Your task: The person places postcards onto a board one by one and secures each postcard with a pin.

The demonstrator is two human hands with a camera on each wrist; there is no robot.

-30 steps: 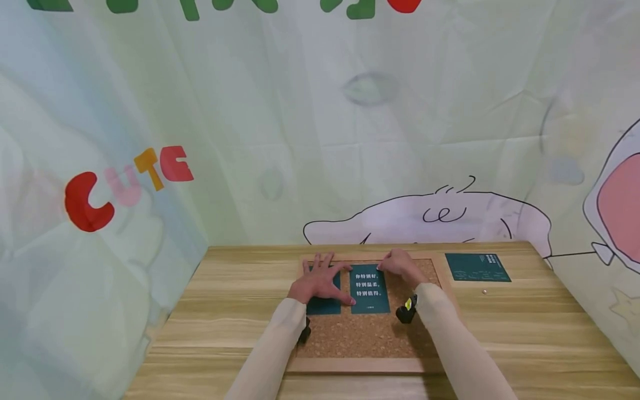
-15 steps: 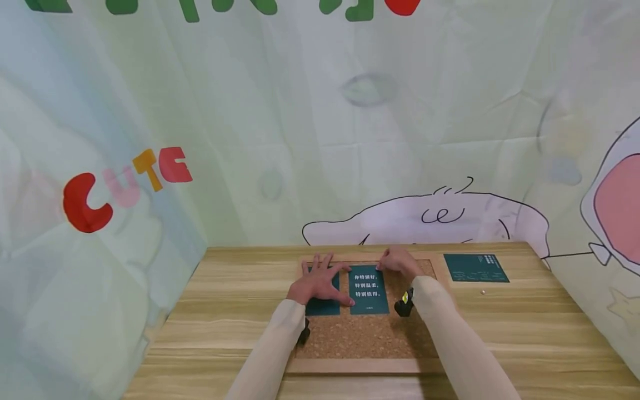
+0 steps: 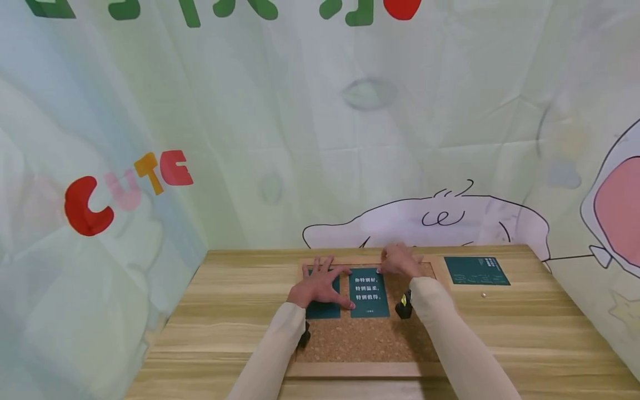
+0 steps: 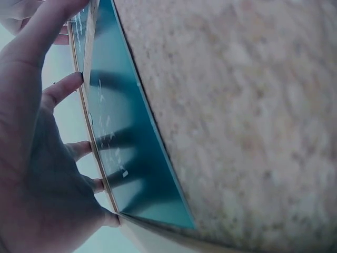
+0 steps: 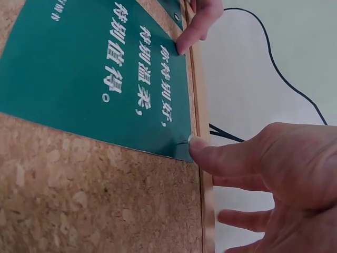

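Observation:
A dark green card (image 3: 369,291) with white lettering lies upright on a wood-framed cork board (image 3: 367,341). Left of it, a second green card (image 3: 325,310) is partly covered by my left hand (image 3: 316,286). That hand spreads its fingers; its index fingertip touches the lettered card's top left corner and its thumb the lower left edge. My right hand (image 3: 400,261) presses its thumb (image 5: 216,155) at the card's top right corner, where a thin dark line shows beside the thumb tip. Its other fingers (image 5: 247,220) reach past the board's frame, away from the card.
On the wooden table (image 3: 220,311), right of the board, lies another green card (image 3: 477,270) with a small pale round piece (image 3: 483,295) in front of it. A printed curtain (image 3: 280,139) hangs behind and beside the table. The cork below the cards is bare.
My right hand's fingers have spread outward from a tighter curl, while its thumb stays at the card's corner. The left hand and the cards keep their places.

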